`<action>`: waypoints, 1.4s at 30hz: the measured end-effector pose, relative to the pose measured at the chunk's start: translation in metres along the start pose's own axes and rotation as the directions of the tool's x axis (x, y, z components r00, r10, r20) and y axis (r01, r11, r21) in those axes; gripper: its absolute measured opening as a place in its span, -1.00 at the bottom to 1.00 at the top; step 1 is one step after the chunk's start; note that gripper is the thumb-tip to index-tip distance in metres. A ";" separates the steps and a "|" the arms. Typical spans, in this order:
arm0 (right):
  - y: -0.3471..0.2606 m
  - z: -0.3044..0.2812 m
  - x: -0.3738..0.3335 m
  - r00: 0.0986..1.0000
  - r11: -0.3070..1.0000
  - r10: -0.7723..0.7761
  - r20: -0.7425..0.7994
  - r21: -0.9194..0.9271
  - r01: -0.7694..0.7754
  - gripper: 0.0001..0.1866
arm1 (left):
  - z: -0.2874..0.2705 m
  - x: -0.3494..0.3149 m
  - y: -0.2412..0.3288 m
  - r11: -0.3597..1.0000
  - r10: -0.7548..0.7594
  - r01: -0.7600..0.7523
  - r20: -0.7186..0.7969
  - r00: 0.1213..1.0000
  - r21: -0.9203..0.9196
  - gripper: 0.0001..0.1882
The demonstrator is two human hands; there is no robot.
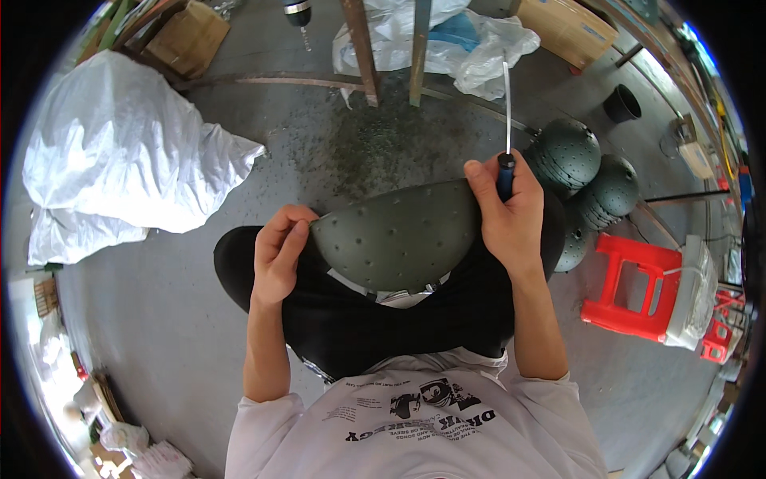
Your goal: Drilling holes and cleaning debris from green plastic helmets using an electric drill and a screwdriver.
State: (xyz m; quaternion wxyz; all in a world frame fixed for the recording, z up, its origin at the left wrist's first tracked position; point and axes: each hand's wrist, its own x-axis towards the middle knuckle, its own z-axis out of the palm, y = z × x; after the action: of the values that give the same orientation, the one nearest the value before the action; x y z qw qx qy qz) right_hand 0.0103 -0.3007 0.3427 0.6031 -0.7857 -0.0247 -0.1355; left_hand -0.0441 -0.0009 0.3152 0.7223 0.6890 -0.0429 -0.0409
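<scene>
A dark green dome-shaped shell (396, 239), dotted with small holes, is held over my lap with its curved side showing. My left hand (279, 251) pinches the shell's left corner between thumb and fingers. In my right hand (511, 211) is a screwdriver (507, 112), its blue and black handle wrapped by the fingers and its long metal shaft pointing away from me. The right thumb also rests against the shell's right corner. Small metal clips (432, 287) show along the shell's near edge; its inner side is hidden.
Similar dark green pitted balls (565, 153) lie on the floor at the right. Beside them, a red stool (634, 287) rests on its side. A large white sack (120, 144) sits at the left. Ahead are rusty metal legs (361, 48), dark debris (375, 144) and a drill (298, 12).
</scene>
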 end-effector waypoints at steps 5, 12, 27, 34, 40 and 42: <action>0.010 -0.001 0.001 0.995 0.995 0.099 0.019 -0.007 -0.099 -0.65 | -0.004 0.004 -0.006 0.990 0.034 -0.033 0.002 0.999 -0.136 -0.80; 0.008 0.006 0.003 0.985 0.985 0.136 0.106 -0.125 -0.122 -0.64 | 0.007 0.009 0.008 0.986 0.073 -0.035 0.232 0.970 -0.162 -0.70; -0.020 -0.007 -0.013 0.969 0.985 0.039 0.243 -0.173 0.004 -0.73 | 0.012 0.006 0.010 0.996 -0.060 0.053 0.091 0.994 0.075 -0.78; -0.050 0.002 -0.027 0.817 0.915 -0.172 0.551 -0.217 0.339 -0.68 | 0.013 0.007 0.006 0.997 -0.034 0.026 -0.117 0.993 -0.066 -0.74; -0.044 0.013 -0.038 0.808 0.938 -0.170 0.564 -0.159 0.308 -0.68 | 0.016 0.007 0.004 0.999 0.001 -0.012 -0.218 0.976 -0.048 -0.68; -0.042 0.016 -0.040 0.812 0.938 -0.190 0.552 -0.141 0.315 -0.68 | 0.015 0.006 0.002 0.999 0.005 -0.012 -0.241 0.971 -0.030 -0.68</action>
State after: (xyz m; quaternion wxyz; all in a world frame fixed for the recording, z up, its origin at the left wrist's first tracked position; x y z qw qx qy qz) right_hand -0.0334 -0.2697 0.3685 0.4559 -0.8450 -0.2794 0.0053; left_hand -0.0403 -0.0162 0.3176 0.7331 0.6772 0.0427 0.0454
